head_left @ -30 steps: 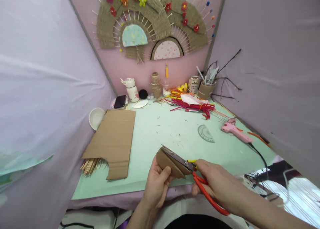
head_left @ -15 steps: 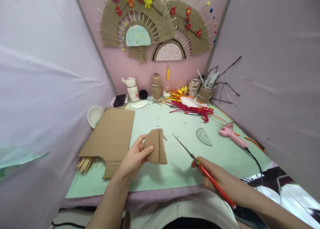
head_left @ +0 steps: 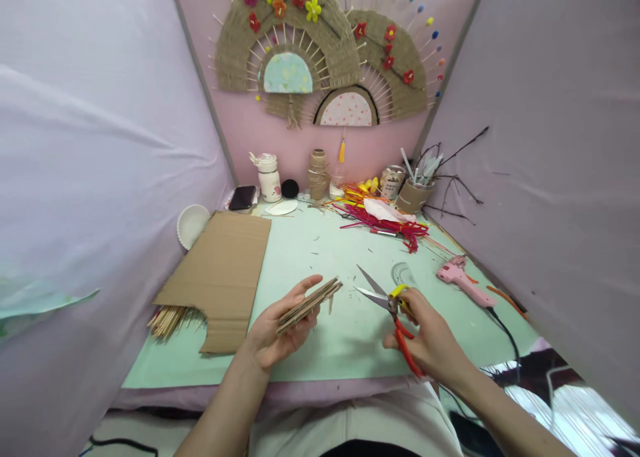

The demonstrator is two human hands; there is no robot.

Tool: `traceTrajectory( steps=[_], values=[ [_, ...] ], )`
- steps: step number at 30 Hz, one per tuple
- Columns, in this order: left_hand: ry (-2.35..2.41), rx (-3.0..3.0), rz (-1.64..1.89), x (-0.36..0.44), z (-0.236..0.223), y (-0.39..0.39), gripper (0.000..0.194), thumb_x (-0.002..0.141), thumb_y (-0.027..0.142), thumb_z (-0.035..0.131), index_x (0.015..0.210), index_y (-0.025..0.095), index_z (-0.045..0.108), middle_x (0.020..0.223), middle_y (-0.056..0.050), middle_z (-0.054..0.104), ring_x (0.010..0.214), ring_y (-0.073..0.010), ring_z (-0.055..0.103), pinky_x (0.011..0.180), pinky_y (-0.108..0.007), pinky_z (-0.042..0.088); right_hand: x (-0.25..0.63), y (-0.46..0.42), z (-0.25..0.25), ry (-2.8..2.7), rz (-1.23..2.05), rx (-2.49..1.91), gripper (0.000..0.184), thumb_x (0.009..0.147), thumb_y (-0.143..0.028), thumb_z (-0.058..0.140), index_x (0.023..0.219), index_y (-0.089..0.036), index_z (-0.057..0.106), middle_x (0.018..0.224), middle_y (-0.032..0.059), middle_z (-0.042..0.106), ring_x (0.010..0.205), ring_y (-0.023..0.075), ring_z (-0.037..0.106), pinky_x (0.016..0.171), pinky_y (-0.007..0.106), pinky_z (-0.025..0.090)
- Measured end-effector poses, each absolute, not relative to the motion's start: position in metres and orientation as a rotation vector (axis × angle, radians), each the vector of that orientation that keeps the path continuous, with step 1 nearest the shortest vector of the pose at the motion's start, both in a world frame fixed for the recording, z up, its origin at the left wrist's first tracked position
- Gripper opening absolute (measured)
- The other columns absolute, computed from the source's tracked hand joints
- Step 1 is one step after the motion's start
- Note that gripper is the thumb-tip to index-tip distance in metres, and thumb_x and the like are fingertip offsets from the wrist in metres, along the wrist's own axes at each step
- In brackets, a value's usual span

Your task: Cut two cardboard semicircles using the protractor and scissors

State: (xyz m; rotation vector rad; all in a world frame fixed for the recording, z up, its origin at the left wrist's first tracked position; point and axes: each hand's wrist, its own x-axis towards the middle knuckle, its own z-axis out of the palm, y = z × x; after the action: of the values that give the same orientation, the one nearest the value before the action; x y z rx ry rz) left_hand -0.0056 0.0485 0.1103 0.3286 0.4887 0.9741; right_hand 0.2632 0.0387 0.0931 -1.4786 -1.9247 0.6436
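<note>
My left hand [head_left: 285, 327] holds a small stack of cardboard pieces [head_left: 310, 305] edge-on, thumb on one side and fingers on the other. A torn shred hangs from the stack's right end. In my right hand [head_left: 425, 334] is a pair of scissors [head_left: 393, 304] with one red and one yellow handle. Their blades are spread and point left toward the cardboard, with a gap between. Behind the scissors, a clear protractor [head_left: 401, 274] lies partly hidden on the table.
A large cardboard sheet [head_left: 225, 264] lies at left over thin wooden sticks [head_left: 170, 322]. At right rests a pink glue gun [head_left: 465, 280] with its cord. Red pipe cleaners [head_left: 383, 227], a twine spool [head_left: 318, 175] and a white bottle [head_left: 269, 179] are at the back.
My left hand has turned the cardboard from its flat face to its edge. In my right hand, the scissors have rotated and their blades have spread apart.
</note>
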Motion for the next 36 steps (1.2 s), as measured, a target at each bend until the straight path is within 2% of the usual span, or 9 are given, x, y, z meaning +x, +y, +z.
traceTrajectory(
  steps=[3, 7, 10, 13, 15, 18, 21, 28, 36],
  values=[
    [0.504, 0.218, 0.889, 0.004, 0.105, 0.049, 0.017, 0.081, 0.008, 0.058, 0.097, 0.008, 0.065, 0.070, -0.003, 0.053, 0.046, -0.0007, 0.045, 0.039, -0.005, 0.034, 0.260, 0.042, 0.102, -1.769, 0.835, -1.428, 0.027, 0.074, -0.034, 0.069, 0.085, -0.023, 0.047, 0.078, -0.0009, 0.053, 0.072, 0.0188, 0.052, 0.068, 0.032, 0.044],
    [0.514, 0.017, 0.781, 0.020, 0.095, 0.050, 0.020, 0.091, 0.013, 0.048, 0.101, 0.006, 0.064, 0.067, -0.004, 0.054, 0.046, -0.0012, 0.049, 0.041, -0.004, 0.038, 0.237, 0.048, 0.109, -1.689, 0.987, -1.186, 0.026, 0.081, -0.037, 0.067, 0.088, -0.023, 0.046, 0.088, 0.0026, 0.062, 0.077, 0.0183, 0.058, 0.077, 0.034, 0.046],
    [0.512, 0.004, 0.799, 0.024, 0.089, 0.051, 0.035, 0.094, 0.034, 0.047, 0.102, 0.004, 0.064, 0.068, -0.008, 0.061, 0.049, -0.0059, 0.055, 0.045, -0.011, 0.046, 0.218, 0.056, 0.107, -1.585, 1.002, -1.147, 0.028, 0.079, -0.036, 0.068, 0.078, -0.023, 0.044, 0.084, 0.0017, 0.063, 0.073, 0.0169, 0.057, 0.070, 0.031, 0.045],
    [0.529, 0.157, 0.895, 0.019, 0.084, 0.050, 0.067, 0.085, 0.064, 0.050, 0.104, 0.002, 0.065, 0.080, -0.018, 0.070, 0.052, -0.0115, 0.060, 0.045, -0.018, 0.048, 0.207, 0.062, 0.106, -1.356, 1.076, -1.131, 0.031, 0.075, -0.034, 0.070, 0.076, -0.023, 0.041, 0.076, -0.0011, 0.061, 0.065, 0.0148, 0.057, 0.063, 0.028, 0.044],
    [0.559, 0.272, 0.960, 0.017, 0.081, 0.049, 0.074, 0.077, 0.069, 0.056, 0.108, 0.003, 0.065, 0.095, -0.022, 0.071, 0.057, -0.0139, 0.064, 0.048, -0.020, 0.049, 0.202, 0.065, 0.106, -1.220, 1.136, -1.126, 0.033, 0.072, -0.034, 0.071, 0.077, -0.022, 0.042, 0.072, -0.0022, 0.059, 0.062, 0.0143, 0.057, 0.059, 0.027, 0.043],
    [0.608, 0.375, 1.161, 0.025, 0.079, 0.047, 0.056, 0.072, 0.052, 0.074, 0.109, 0.010, 0.066, 0.108, -0.017, 0.071, 0.089, -0.0204, 0.069, 0.074, -0.025, 0.054, 0.192, 0.065, 0.104, -1.026, 1.223, -1.098, 0.036, 0.068, -0.035, 0.074, 0.077, -0.022, 0.042, 0.070, -0.0034, 0.055, 0.059, 0.0138, 0.057, 0.053, 0.025, 0.040],
    [0.600, 0.449, 1.421, 0.046, 0.080, 0.046, 0.047, 0.072, 0.029, 0.079, 0.115, 0.016, 0.063, 0.114, -0.011, 0.070, 0.113, -0.0213, 0.061, 0.097, -0.031, 0.046, 0.177, 0.063, 0.098, -0.920, 1.263, -1.079, 0.036, 0.066, -0.035, 0.075, 0.076, -0.022, 0.043, 0.071, -0.0037, 0.054, 0.060, 0.0141, 0.058, 0.053, 0.025, 0.041],
    [0.771, 0.223, 1.547, 0.060, 0.083, 0.055, 0.021, 0.081, 0.012, 0.068, 0.102, 0.013, 0.066, 0.096, -0.008, 0.074, 0.088, -0.0151, 0.070, 0.080, -0.024, 0.055, 0.174, 0.050, 0.089, -1.375, 1.169, -1.321, 0.033, 0.077, -0.047, 0.065, 0.087, -0.022, 0.046, 0.068, -0.0040, 0.052, 0.059, 0.0151, 0.052, 0.056, 0.028, 0.043],
    [0.745, -0.054, 1.650, 0.045, 0.100, 0.054, 0.019, 0.089, 0.003, 0.054, 0.102, 0.011, 0.066, 0.091, -0.008, 0.075, 0.081, -0.0112, 0.071, 0.077, -0.020, 0.058, 0.197, 0.029, 0.086, -1.993, 0.580, -1.591, 0.043, 0.070, -0.038, 0.072, 0.103, -0.021, 0.051, 0.102, 0.0080, 0.053, 0.094, 0.0274, 0.056, 0.077, 0.039, 0.048]
  ],
)
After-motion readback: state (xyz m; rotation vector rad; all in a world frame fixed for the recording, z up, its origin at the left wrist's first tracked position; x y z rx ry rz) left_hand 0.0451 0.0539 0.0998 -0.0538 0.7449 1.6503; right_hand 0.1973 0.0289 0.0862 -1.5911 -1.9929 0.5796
